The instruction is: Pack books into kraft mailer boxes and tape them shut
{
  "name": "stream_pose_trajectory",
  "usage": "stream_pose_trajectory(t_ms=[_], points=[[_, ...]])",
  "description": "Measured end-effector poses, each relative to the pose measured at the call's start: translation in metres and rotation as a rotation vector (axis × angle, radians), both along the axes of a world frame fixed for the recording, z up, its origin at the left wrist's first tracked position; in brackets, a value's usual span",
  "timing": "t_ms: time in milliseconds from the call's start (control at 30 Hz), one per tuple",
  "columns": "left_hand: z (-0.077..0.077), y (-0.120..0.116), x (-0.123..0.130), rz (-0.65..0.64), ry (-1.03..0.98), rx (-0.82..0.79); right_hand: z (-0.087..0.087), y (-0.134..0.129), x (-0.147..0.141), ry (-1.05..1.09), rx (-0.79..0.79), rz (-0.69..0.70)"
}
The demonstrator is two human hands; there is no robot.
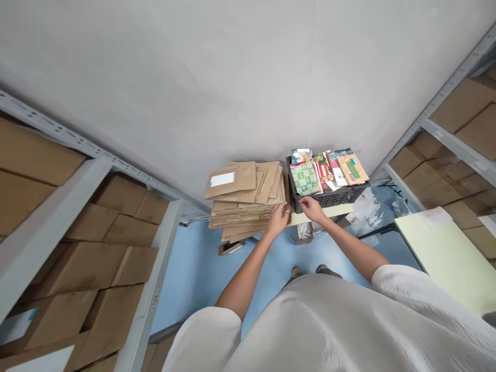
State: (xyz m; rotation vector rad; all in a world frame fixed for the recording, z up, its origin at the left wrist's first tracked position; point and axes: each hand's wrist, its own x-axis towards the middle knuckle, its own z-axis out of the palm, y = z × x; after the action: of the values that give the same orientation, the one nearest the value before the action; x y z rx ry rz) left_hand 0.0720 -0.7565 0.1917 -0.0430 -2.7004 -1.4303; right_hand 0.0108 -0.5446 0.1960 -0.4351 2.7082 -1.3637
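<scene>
Since the envelopes [244,199] are light and loose, the open left grip [278,219] cups their edge; the open right grip [312,209] nears the crate [329,198].

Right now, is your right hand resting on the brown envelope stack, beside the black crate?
No, the hand's place is wrong. The head view shows your right hand at the front edge of the black crate, not on the brown envelope stack. The stack does stand beside the crate.
</scene>
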Motion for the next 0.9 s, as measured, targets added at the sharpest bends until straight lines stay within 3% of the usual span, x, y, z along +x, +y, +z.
stream_pose_trajectory(t_ms=[400, 667, 900], points=[[-0.002, -0.086, 0.011, 0.248, 0.040, -0.084, 0.015, -0.090, -0.033, 0.029, 0.010, 0.242], [0.007, -0.170, -0.026, 0.242, 0.081, -0.107, 0.014, -0.165, -0.069, -0.015, 0.032, 0.175], [0.008, -0.262, -0.065, 0.289, 0.021, -0.168, -0.005, -0.241, -0.106, -0.039, 0.081, 0.090]])
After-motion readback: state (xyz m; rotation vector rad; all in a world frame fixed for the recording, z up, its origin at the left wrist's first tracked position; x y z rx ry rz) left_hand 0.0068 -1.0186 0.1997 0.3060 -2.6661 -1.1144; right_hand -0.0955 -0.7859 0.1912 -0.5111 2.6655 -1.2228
